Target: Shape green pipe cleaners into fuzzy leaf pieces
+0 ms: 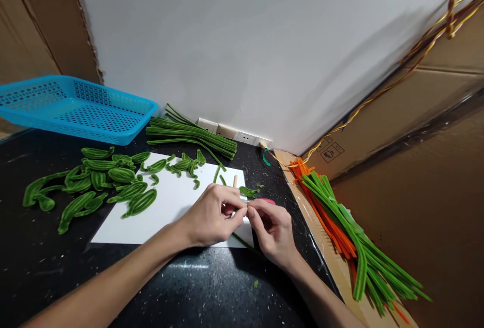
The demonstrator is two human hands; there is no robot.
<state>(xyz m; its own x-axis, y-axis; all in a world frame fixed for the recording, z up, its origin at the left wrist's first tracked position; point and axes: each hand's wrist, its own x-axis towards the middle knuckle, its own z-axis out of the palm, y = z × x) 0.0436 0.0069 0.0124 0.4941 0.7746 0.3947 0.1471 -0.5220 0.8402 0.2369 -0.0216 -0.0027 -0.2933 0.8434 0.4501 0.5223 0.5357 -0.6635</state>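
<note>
My left hand point(217, 214) and my right hand point(274, 227) meet fingertip to fingertip over the right edge of a white sheet of paper point(147, 227). Both are closed in a pinch on a thin green pipe cleaner, mostly hidden by the fingers. A green pipe cleaner length point(242, 240) slants out below them. Just behind the hands lie a small looped green leaf point(248, 192), a wooden stick point(235, 180) and a pink-red object point(267, 201), partly covered. Several looped green pipe cleaner leaves point(121, 174) are heaped on the left, some on the paper.
A blue perforated basket point(102, 116) stands at the back left. A bundle of dark green pipe cleaners point(192, 136) lies by the wall sockets point(227, 131). On cardboard at right are orange pipe cleaners point(328, 224) and bright green ones point(363, 247). A twisted yellow cord point(363, 111) runs above.
</note>
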